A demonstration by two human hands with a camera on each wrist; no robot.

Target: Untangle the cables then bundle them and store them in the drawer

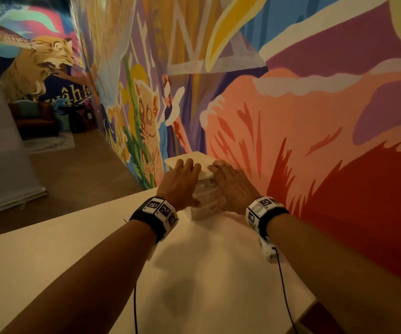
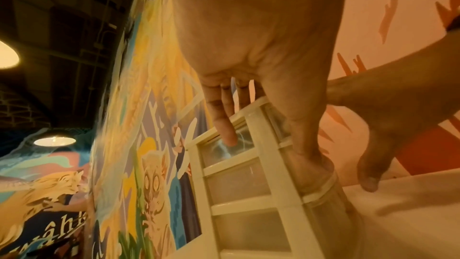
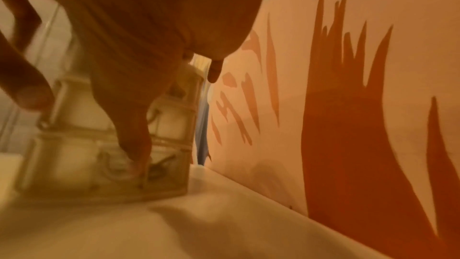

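Bearing a drawer unit (image 1: 205,192), a table (image 1: 74,249) meets the mural (image 1: 291,116).
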